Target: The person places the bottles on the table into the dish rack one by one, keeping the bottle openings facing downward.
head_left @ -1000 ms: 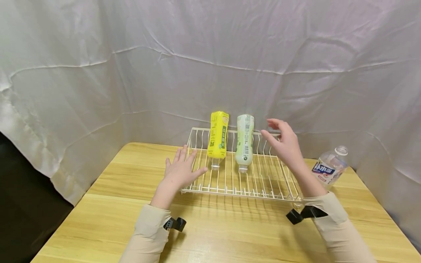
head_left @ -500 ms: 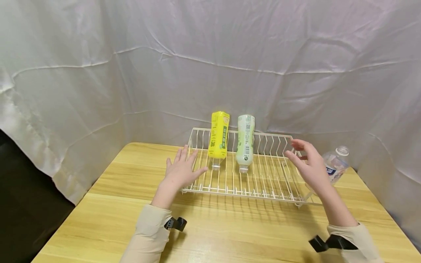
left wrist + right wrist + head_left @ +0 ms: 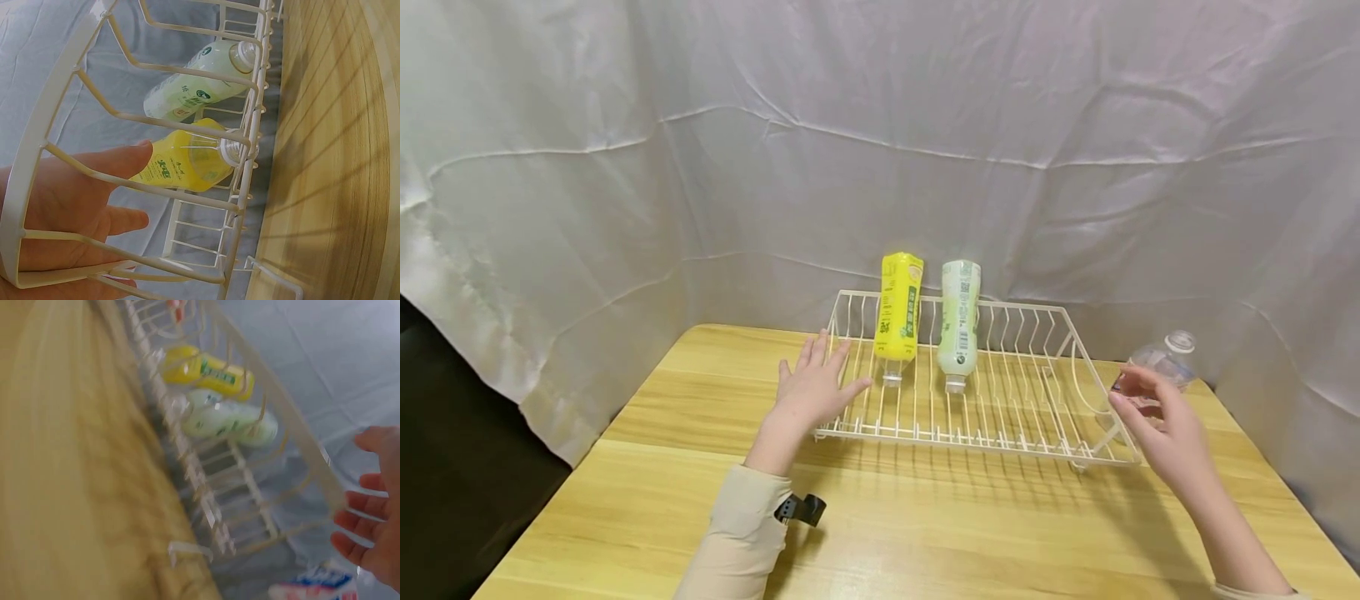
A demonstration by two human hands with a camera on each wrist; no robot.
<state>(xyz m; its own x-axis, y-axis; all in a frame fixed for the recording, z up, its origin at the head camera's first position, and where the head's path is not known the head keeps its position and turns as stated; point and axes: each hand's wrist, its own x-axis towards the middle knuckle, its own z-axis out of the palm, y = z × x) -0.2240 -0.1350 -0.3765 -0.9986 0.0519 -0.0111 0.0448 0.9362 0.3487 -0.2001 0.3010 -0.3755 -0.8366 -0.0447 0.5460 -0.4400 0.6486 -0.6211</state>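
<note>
A white wire dish rack (image 3: 970, 445) stands on the wooden table. Inside it a yellow bottle (image 3: 898, 310) and a pale green bottle (image 3: 958, 321) lean neck-down, side by side. My left hand (image 3: 808, 387) rests with spread fingers on the rack's left side; the left wrist view shows its fingers behind the wires. Past the rack's right end my right hand (image 3: 1176, 437) hovers with loosely curved fingers, holding nothing, and overlaps a clear bottle (image 3: 1167, 361) that stands upright and capless. Its label (image 3: 319, 584) shows low in the right wrist view, below my fingers.
Grey cloth (image 3: 865, 167) hangs behind and along both sides of the table (image 3: 925, 533). A dark area (image 3: 460, 450) lies beyond the table's left edge. The right wrist view is blurred, with a small red thing (image 3: 177, 309) at its top.
My right hand has moved right and toward me, from beside the pale green bottle, over the rack's right end, to the clear bottle. The left hand and the leaning bottles stay in place.
</note>
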